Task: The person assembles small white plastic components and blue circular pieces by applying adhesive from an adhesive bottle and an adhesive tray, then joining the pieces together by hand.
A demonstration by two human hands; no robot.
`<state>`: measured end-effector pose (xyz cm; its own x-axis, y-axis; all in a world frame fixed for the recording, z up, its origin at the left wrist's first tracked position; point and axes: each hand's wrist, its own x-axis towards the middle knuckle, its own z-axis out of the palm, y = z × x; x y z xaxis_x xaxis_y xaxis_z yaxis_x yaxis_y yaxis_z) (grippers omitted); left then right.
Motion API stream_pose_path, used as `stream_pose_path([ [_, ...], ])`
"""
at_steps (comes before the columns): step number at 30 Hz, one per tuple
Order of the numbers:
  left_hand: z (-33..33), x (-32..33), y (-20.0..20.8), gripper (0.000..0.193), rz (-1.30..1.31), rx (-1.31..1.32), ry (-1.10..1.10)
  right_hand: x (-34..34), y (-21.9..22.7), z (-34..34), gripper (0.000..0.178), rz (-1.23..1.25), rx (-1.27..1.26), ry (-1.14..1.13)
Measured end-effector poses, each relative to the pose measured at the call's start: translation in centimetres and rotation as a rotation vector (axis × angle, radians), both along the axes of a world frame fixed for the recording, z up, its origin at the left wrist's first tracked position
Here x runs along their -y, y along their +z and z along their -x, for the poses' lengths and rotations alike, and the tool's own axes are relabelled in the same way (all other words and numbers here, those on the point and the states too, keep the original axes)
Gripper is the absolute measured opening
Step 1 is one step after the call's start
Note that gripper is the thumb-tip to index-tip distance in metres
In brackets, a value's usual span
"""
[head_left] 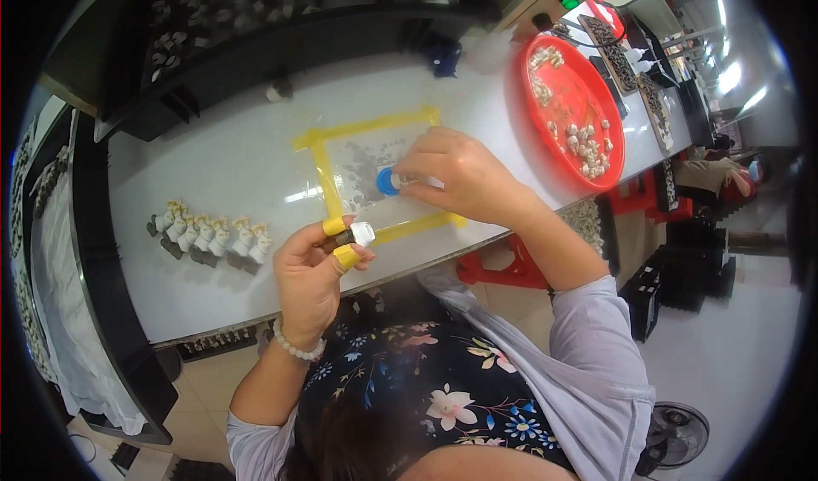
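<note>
Bright overhead light, glare on tabletop [256, 153], fisheye edges dark.

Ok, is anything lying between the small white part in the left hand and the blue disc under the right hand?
Nothing visible does. The left hand pinches the small white part at the near edge of the yellow-taped square. Between it and the blue disc is only bare taped sheet. The right hand rests on the disc's far side.

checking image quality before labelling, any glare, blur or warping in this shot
Head view: fisheye bends the white table edges, with a black rim around the picture; ceiling-light glare streaks the tabletop and the red tray; far right is overexposed; left hand and right hand are fairly sharp, slightly soft.
</note>
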<state>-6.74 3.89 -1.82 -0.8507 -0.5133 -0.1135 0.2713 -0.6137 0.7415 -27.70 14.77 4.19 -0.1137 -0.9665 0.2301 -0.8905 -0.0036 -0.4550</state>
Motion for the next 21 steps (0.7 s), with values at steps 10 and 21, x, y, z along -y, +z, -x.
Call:
stream_pose_path([
  [10, 0.6, -0.5, 0.8, 0.033, 0.028, 0.014, 0.063, 1.5, 1.7, -0.9, 0.011, -0.242, -0.337, 0.128],
  [21, 0.1, -0.2, 0.6, 0.032, 0.035, 0.024, 0.016, 1.0, 0.9, -0.7, 0.014, -0.154, -0.227, 0.116],
])
